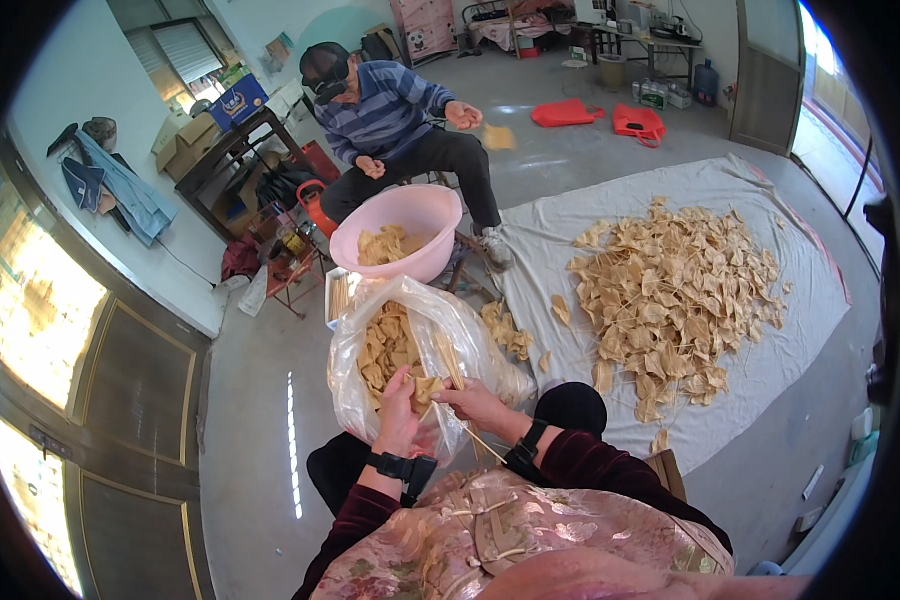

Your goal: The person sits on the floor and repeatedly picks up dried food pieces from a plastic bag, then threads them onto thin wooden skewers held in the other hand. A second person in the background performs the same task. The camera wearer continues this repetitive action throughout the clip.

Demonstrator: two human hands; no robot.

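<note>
Over an open clear plastic bag (351, 360), my left hand (396, 412) grips one edge of a tan leaf-shaped piece (426, 390). The fingertips of my right hand (480, 403) meet the piece from the other side. A bundle of thin wooden sticks (448, 356) rises out of my right hand, and one pale stick (486, 444) slants down below it. Inside the bag lie many more crumpled tan pieces (386, 337). Both wrists wear black straps. Whether the single stick touches the leaf-shaped piece is hidden by my fingers.
Ahead, a seated person (390, 112) works at a pink basin (450, 225) with tan pieces inside. A white box of sticks (339, 296) stands beside the bag. To the right, a large heap of stemmed leaf-shaped pieces (675, 292) covers part of a pale cloth (547, 225).
</note>
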